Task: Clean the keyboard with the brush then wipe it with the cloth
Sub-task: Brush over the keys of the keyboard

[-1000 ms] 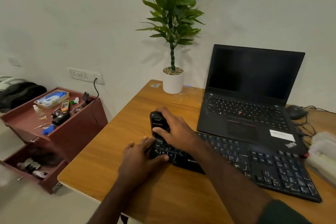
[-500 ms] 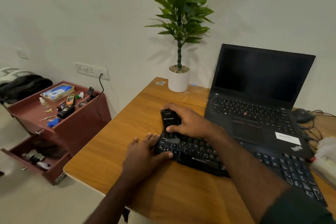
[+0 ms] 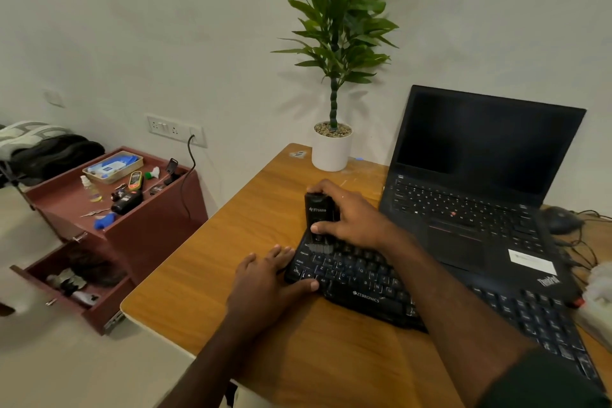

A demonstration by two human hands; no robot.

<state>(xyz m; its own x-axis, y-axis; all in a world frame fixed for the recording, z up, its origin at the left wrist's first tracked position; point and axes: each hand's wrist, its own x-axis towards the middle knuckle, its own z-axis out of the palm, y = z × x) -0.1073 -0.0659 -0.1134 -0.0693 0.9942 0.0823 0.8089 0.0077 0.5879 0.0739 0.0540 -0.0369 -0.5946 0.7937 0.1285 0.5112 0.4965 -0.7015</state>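
A honey-brown wooden desk (image 3: 205, 278) stands against a pale wall, carrying a white-potted green plant (image 3: 332, 146) and an open black laptop (image 3: 470, 195). Left of it sits a maroon side cabinet (image 3: 155, 225) with its drawer pulled out. The black flat keyboard (image 3: 371, 285) lies on the desk before the laptop. The left hand (image 3: 265, 285) rests flat at its left end, fingers straight, thumb on the front edge. The right hand (image 3: 351, 219) curls round a black block-shaped brush (image 3: 319, 222), its bristles on the top-left keys.
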